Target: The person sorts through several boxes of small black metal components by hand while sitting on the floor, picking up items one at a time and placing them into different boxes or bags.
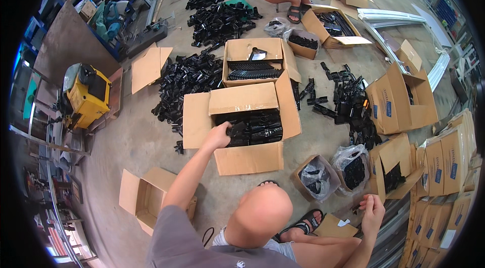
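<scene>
Black plastic parts (pixel 252 126) were stacked in the open cardboard box (pixel 247 159), one pinched over it by the left hand (pixel 218 137), while the right hand (pixel 373 207) seemingly pinched something small, kept ready beside the knee.

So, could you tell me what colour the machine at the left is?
Yellow machine, clearest in the head view.

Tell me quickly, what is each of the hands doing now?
Left hand: closed on a black plastic part over the open cardboard box.
Right hand: fingers curled; whether it holds something cannot be told.
</scene>
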Demonstrator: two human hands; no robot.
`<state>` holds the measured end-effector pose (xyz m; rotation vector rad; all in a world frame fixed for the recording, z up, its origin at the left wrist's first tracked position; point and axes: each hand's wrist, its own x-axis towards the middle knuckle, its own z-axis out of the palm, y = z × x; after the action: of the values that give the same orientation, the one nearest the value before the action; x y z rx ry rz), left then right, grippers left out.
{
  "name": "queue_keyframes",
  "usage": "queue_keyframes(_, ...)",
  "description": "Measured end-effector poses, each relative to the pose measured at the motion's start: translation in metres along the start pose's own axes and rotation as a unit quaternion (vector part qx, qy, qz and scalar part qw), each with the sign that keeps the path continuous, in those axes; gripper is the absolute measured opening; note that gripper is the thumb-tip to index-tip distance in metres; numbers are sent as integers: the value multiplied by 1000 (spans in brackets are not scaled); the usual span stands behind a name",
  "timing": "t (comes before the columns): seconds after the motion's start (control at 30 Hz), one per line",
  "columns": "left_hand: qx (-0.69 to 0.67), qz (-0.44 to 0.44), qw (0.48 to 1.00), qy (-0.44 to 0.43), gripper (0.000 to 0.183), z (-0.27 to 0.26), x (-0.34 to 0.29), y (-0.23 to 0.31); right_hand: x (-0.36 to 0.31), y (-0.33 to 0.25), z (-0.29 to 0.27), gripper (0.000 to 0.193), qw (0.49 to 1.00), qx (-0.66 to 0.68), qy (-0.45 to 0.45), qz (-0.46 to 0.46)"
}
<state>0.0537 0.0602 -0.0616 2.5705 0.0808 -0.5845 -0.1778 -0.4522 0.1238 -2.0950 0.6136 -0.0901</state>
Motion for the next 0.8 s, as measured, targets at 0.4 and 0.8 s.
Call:
queue_keyframes(0.4, 190, 104, 945, 243, 54, -31, 109, -8, 12, 7, 8, 21, 997, -34, -11, 61)
queue_keyframes(0.8, 110, 153, 982, 9, 54, -40, 180, -15, 34, 24, 8, 23, 994, -46, -15, 99)
